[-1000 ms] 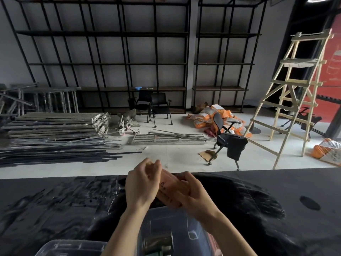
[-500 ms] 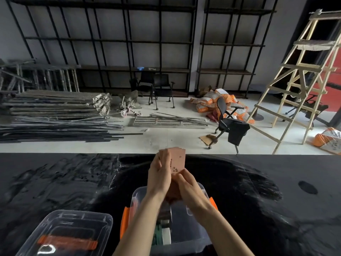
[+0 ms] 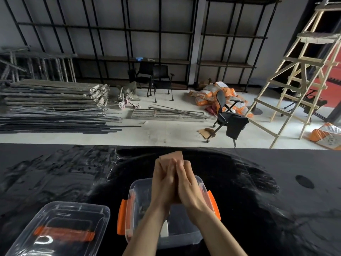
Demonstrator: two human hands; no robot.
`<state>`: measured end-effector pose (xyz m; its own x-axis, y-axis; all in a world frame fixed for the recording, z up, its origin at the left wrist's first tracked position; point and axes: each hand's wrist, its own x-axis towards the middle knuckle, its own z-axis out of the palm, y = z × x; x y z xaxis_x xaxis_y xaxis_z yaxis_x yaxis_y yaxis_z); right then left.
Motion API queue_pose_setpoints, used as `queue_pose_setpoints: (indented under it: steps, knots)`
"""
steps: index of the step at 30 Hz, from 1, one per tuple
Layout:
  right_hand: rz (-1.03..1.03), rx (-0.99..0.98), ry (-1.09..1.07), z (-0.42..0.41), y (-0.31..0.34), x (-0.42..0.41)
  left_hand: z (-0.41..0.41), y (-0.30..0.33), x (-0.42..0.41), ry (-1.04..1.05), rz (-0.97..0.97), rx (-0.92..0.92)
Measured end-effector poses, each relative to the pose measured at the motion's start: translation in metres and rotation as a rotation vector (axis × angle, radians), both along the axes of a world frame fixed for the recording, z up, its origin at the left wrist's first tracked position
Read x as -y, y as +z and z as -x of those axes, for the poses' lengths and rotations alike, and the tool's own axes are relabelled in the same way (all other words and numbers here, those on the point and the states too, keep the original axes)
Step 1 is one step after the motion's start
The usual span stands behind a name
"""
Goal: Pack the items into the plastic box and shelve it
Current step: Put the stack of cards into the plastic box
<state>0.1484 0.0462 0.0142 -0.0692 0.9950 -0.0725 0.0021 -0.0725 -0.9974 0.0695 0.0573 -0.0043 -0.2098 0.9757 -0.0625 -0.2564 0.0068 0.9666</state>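
Note:
A clear plastic box [image 3: 134, 189] with orange side latches stands open on the black table, right in front of me. My left hand [image 3: 163, 182] and my right hand [image 3: 188, 183] are pressed together above the box, both closed on a flat pinkish-brown packet [image 3: 172, 156] whose top edge pokes out beyond my fingertips. My forearms hide most of the box's inside; a white item [image 3: 164, 229] shows at its near wall. The box's clear lid [image 3: 60, 230] with an orange handle lies to the left of it.
The black table [image 3: 55, 174] is covered with wrinkled glossy film. Beyond its far edge lie a floor with stacked metal bars [image 3: 51, 100], office chairs [image 3: 230, 119], orange sacks [image 3: 214, 93], a wooden ladder [image 3: 302, 71] and black shelving [image 3: 129, 34] along the wall.
The view has tilted down, showing the whole box and lid. My hands have turned the packet upright and lowered it over the box, palms now pressed flat around it.

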Motion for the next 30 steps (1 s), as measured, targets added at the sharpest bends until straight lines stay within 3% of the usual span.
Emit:
queue_pose_setpoints:
  steps: [2, 9, 13, 18, 21, 23, 25, 28, 30]
  knots:
    - [-0.015, -0.045, 0.002, 0.002, 0.0, 0.002, 0.0, 0.004, 0.001, -0.026, -0.041, 0.016]
    - [-0.005, -0.067, 0.083, -0.012, -0.002, 0.002, 0.005, 0.006, -0.005, 0.039, -0.167, -0.356]
    - [-0.062, 0.117, 0.045, -0.029, -0.003, -0.002, 0.002, 0.014, 0.001, 0.059, -0.046, -0.399]
    - [-0.089, 0.259, 0.009, -0.045, -0.009, 0.0, 0.002, 0.014, 0.017, -0.12, 0.141, -0.368]
    - [-0.235, 0.472, -0.149, -0.059, -0.016, 0.001, 0.007, 0.004, 0.028, -0.185, 0.206, -0.349]
    - [-0.338, 0.722, -0.274, -0.067, -0.025, 0.0, 0.009, -0.003, 0.034, -0.197, 0.263, -0.334]
    - [-0.292, 0.854, -0.201, -0.072, -0.038, -0.002, 0.008, -0.008, 0.038, -0.187, 0.309, -0.344]
    - [-0.065, 0.63, -0.087, -0.071, -0.049, -0.002, 0.008, -0.008, 0.039, -0.183, 0.335, -0.385]
    - [-0.084, 0.613, -0.139, -0.07, -0.054, -0.004, 0.007, -0.007, 0.037, -0.185, 0.342, -0.404]
